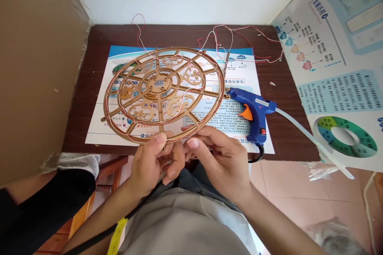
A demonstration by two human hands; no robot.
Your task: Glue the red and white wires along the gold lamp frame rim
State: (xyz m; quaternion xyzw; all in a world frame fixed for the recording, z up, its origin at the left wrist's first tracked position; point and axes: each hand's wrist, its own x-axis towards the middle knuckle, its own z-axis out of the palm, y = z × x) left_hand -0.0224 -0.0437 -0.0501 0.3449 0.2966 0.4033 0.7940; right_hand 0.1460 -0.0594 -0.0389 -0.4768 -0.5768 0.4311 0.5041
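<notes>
A round gold openwork frame (159,81) with spokes and scroll ornaments is held tilted over a printed sheet. Thin red and white wires (182,101) run along its rim and inner ring. My left hand (158,161) is closed on the near rim, thumb on top beside the bottom spoke. Just right of it, my right hand (220,159) pinches at the near edge of the rim, thumb against forefinger; a wire between those fingers cannot be made out. A blue hot glue gun (257,113) with an orange trigger lies right of the frame, a glue stick in its back.
The printed sheet (98,129) lies on a dark brown table (80,99). Loose wires (254,36) trail at the back right. Cardboard (36,67) stands left, a printed panel (338,67) right. A person's dark sleeve (66,199) shows lower left.
</notes>
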